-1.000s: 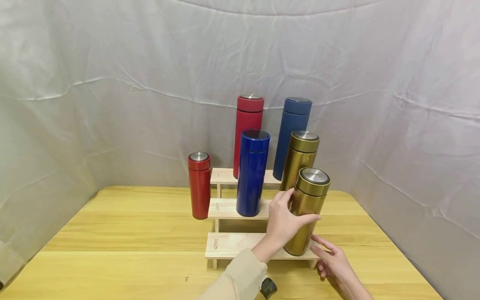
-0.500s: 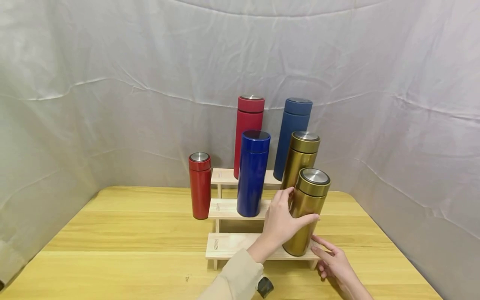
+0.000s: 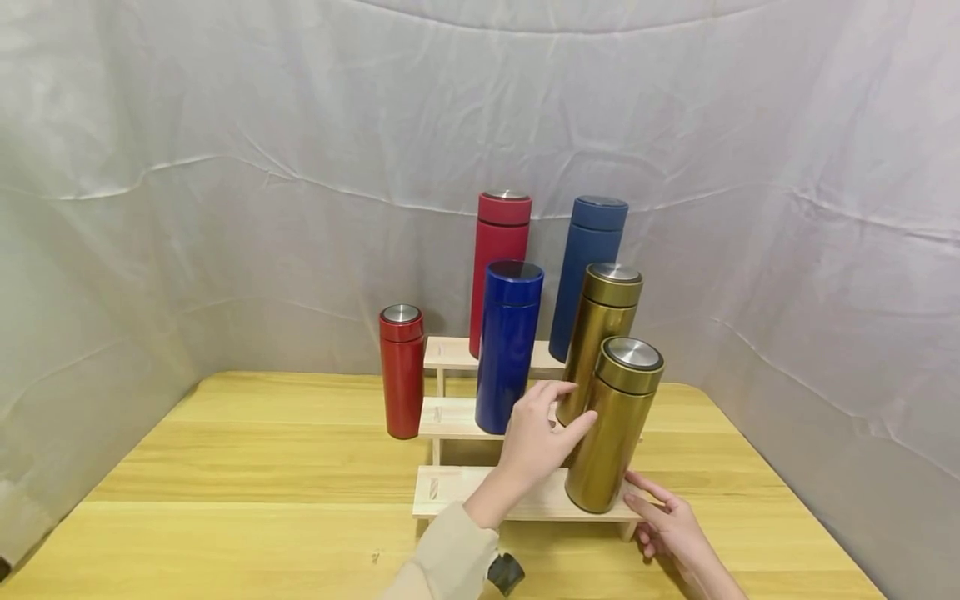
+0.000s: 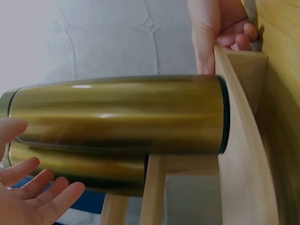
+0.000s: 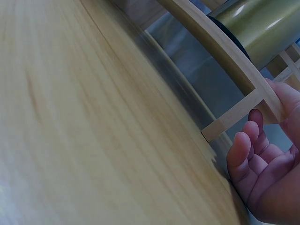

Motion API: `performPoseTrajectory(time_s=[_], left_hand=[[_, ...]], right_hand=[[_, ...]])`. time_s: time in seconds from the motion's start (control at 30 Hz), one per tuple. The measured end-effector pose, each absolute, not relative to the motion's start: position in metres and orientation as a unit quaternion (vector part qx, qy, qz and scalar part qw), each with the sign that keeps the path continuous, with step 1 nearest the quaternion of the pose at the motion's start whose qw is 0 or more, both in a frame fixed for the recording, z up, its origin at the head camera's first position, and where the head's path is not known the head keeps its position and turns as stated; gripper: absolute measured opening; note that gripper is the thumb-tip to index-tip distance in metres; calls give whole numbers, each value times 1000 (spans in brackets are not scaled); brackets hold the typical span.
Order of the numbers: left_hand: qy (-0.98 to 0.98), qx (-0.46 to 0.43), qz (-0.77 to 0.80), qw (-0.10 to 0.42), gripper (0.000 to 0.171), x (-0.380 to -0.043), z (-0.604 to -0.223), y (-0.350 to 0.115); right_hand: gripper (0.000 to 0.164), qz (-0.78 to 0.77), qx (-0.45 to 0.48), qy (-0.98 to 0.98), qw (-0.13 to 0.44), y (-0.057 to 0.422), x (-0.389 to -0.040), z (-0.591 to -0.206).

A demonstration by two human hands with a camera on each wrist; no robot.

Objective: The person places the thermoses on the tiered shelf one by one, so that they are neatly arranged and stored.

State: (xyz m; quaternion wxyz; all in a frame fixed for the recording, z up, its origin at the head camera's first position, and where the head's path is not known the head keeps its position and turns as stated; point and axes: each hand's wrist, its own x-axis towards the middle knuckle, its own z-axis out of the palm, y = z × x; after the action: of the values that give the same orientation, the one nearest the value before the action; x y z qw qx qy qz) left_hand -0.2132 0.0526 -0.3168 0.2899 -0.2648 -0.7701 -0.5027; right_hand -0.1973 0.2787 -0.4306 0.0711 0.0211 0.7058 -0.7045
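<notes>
A gold thermos flask point(image 3: 611, 433) with a steel-topped lid stands upright at the right end of the lowest step of a three-tier wooden stand point(image 3: 480, 492). My left hand point(image 3: 536, 433) is just left of this flask, fingers spread and holding nothing; the left wrist view shows its fingers point(image 4: 56, 201) apart from the flask. At the right end of the lowest step, my right hand point(image 3: 671, 529) grips the board's edge, thumb on it and the other fingers curled below, as the right wrist view shows. Behind stands a second gold flask point(image 3: 603, 321) on the middle step.
A glossy blue flask point(image 3: 510, 350) shares the middle step. On the top step are a tall red flask point(image 3: 501, 250) and a matte blue flask point(image 3: 592, 258). A smaller red flask point(image 3: 402, 375) stands on the wooden table point(image 3: 262, 467), left of the stand. Grey cloth hangs behind.
My left hand has let go of the front gold flask and drawn back to the left. The flask stays on the lowest step, and my right hand keeps its place on the stand.
</notes>
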Motion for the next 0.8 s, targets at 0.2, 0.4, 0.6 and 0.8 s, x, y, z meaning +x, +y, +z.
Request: performPoseTrajectory(time_s=[0.2, 0.4, 0.6, 0.8], left_hand=[[-760, -281, -524, 262, 24, -213, -314, 38], [-762, -299, -550, 165, 21, -212, -310, 19], [-786, -309, -525, 108, 21, -214, -306, -1], [-796, -310, -509, 104, 22, -217, -305, -18]], right_hand=[[29, -708, 12, 702, 69, 279, -198, -431], [29, -709, 14, 702, 67, 279, -198, -432], [28, -709, 16, 702, 65, 278, -198, -431], [29, -710, 7, 701, 64, 279, -198, -432]])
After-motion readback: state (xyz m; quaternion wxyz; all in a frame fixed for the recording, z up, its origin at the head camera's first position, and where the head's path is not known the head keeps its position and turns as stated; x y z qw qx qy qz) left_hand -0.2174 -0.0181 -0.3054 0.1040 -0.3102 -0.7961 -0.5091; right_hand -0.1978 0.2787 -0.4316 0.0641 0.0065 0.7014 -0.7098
